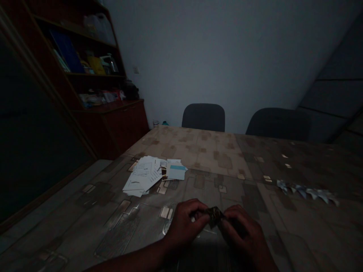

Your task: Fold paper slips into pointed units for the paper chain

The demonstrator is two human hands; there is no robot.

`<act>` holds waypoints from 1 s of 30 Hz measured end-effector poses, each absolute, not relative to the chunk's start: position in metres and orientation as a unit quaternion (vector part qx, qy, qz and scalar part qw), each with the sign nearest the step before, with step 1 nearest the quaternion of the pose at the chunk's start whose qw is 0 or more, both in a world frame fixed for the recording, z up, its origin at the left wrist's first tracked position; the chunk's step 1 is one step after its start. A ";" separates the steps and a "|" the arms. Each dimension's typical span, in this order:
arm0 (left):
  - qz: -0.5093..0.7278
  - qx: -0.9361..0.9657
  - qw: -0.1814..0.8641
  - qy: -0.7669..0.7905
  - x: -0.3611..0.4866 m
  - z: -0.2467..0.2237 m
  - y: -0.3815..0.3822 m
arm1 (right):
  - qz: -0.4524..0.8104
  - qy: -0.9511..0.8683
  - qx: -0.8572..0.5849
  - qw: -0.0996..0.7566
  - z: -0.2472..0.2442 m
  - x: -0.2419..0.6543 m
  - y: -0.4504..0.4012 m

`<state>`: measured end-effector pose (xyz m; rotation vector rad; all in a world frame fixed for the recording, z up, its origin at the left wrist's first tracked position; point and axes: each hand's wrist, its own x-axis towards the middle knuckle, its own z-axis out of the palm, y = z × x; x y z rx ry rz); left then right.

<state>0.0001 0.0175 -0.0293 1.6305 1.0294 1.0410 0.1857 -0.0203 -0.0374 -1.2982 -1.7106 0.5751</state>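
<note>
Person's left grip (188, 223) and right grip (246, 231) both pinched on small dark patterned piece (214, 217), held between them over bench (187, 141). Scattered white cards (146, 175) beyond grip, leftward; pale jagged strip (307, 192) rightward.

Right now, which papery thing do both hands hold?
The small dark piece, pinched between the left hand and right hand; the white cards and pale jagged strip lie on the table.

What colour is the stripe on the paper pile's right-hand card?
The stripe is blue; the head view shows it.
</note>
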 end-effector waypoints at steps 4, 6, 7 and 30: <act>0.422 0.655 0.457 0.429 0.001 -0.027 0.017 | 0.249 -0.680 -0.531 0.441 -0.038 0.186 -0.021; 0.421 0.657 0.456 0.429 0.001 -0.028 0.017 | 0.252 -0.679 -0.535 0.434 -0.038 0.186 -0.021; 0.421 0.658 0.455 0.428 0.001 -0.028 0.017 | 0.253 -0.677 -0.540 0.431 -0.038 0.187 -0.022; 0.441 0.616 0.489 0.432 -0.004 -0.027 0.019 | 0.228 -0.652 -0.543 0.477 -0.034 0.188 -0.021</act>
